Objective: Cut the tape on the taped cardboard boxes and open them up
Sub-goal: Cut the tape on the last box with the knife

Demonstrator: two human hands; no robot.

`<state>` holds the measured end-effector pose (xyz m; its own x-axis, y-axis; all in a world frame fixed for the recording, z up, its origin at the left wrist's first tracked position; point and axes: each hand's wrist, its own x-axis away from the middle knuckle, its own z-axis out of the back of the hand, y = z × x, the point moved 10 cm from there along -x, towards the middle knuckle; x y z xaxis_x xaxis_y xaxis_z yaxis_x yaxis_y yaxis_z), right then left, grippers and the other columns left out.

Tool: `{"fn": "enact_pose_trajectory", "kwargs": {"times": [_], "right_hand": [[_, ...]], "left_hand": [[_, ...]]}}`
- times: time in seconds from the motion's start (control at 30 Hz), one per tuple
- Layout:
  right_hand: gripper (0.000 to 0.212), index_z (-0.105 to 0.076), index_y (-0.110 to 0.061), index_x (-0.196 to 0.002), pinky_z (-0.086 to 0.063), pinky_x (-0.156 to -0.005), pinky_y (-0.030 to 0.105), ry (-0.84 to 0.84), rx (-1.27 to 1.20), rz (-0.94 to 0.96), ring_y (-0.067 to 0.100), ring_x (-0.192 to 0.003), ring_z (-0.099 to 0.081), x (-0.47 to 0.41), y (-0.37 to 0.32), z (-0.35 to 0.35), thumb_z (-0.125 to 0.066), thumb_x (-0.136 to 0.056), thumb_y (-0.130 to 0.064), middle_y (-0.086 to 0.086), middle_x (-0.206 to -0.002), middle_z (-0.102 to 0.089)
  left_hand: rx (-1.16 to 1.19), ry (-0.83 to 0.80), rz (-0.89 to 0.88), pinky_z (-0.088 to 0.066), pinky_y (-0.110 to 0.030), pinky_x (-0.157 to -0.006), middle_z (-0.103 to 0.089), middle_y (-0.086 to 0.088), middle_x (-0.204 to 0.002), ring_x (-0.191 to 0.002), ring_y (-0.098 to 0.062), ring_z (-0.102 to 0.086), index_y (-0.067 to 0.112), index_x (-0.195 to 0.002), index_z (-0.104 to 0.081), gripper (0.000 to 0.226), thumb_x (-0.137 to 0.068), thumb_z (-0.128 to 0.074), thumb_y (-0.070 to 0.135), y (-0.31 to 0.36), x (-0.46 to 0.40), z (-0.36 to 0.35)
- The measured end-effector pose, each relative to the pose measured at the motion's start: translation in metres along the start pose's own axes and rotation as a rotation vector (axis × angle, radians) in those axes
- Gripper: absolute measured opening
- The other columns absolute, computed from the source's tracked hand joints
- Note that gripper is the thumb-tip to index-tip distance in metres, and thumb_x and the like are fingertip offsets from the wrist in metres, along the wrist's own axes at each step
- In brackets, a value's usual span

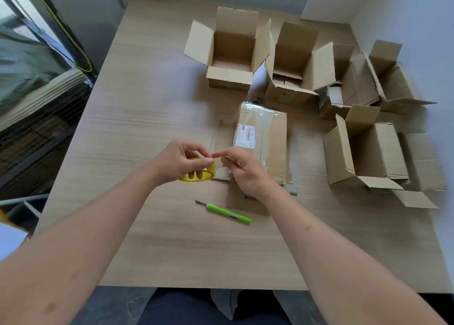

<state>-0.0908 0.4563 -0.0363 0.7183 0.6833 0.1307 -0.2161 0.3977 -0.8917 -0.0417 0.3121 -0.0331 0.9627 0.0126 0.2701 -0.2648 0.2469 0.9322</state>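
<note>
Left hand [183, 161] gripped the tape roll [197, 175], right hand [242, 170] pinched its sticky, flimsy end mid-tabletop, cutter [224, 212] unused.

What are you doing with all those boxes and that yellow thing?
A person sits at a wooden table. The left hand holds a yellow tape roll, and the right hand picks at its loose end. A flat box wrapped in clear tape lies just behind the hands, still closed. The green knife lies on the table, untouched. Several open boxes stand farther back and to the right.
</note>
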Motion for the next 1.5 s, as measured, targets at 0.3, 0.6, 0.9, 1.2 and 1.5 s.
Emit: {"fn": "enact_pose_trajectory", "kwargs": {"times": [0.3,0.6,0.9,1.2,1.5], "right_hand": [[0.011,-0.074,-0.019,-0.094,-0.065,-0.076,0.04,-0.017,-0.136,-0.07,0.017,-0.088,-0.072,0.014,-0.031,0.032,-0.07,-0.097,-0.009,-0.002,-0.089,-0.071],[0.011,-0.076,-0.016,-0.086,-0.056,-0.072,0.028,0.043,0.032,0.069,0.009,-0.072,-0.066,0.038,-0.074,0.077,-0.082,-0.084,-0.007,-0.006,-0.077,-0.071],[0.009,-0.069,-0.015,-0.089,-0.057,-0.084,0.041,0.047,0.39,0.238,0.016,-0.09,-0.066,0.06,-0.114,0.12,-0.075,-0.09,-0.008,-0.001,-0.091,-0.07],[0.024,-0.057,-0.006,-0.119,-0.063,-0.072,0.032,-0.281,-0.025,-0.079,0.029,-0.083,-0.074,0.087,-0.12,0.133,-0.067,-0.097,-0.006,0.025,-0.1,-0.069],[0.022,-0.07,-0.002,-0.112,-0.063,-0.087,0.04,-0.235,-0.104,-0.192,0.027,-0.091,-0.077,0.082,-0.135,0.136,-0.075,-0.09,-0.003,0.019,-0.1,-0.074]], "left_hand": [[0.007,-0.085,-0.029,-0.051,-0.036,-0.062,-0.071,-0.025,-0.072,-0.062,-0.03,-0.063,0.012,-0.09,-0.079,0.014,-0.086,-0.083,0.024,0.054,0.014,-0.012],[-0.005,-0.041,-0.067,-0.053,-0.035,-0.065,-0.071,-0.03,-0.078,-0.065,-0.029,-0.066,0.01,-0.091,-0.079,0.011,-0.087,-0.081,0.02,0.113,0.038,-0.028],[-0.196,0.042,-0.051,-0.053,-0.032,-0.053,-0.074,-0.013,-0.068,-0.058,-0.027,-0.066,0.019,-0.092,-0.078,0.01,-0.089,-0.08,0.029,0.152,0.045,-0.048],[-0.316,-0.009,-0.047,-0.058,-0.035,-0.063,-0.074,-0.006,-0.07,-0.061,-0.018,-0.068,0.017,-0.094,-0.074,0.009,-0.091,-0.078,0.025,0.184,0.055,-0.062],[-0.664,0.036,-0.13,-0.054,-0.028,-0.07,-0.071,0.007,-0.072,-0.068,-0.01,-0.067,0.031,-0.091,-0.067,0.008,-0.097,-0.071,0.029,0.217,0.057,-0.045]]}}
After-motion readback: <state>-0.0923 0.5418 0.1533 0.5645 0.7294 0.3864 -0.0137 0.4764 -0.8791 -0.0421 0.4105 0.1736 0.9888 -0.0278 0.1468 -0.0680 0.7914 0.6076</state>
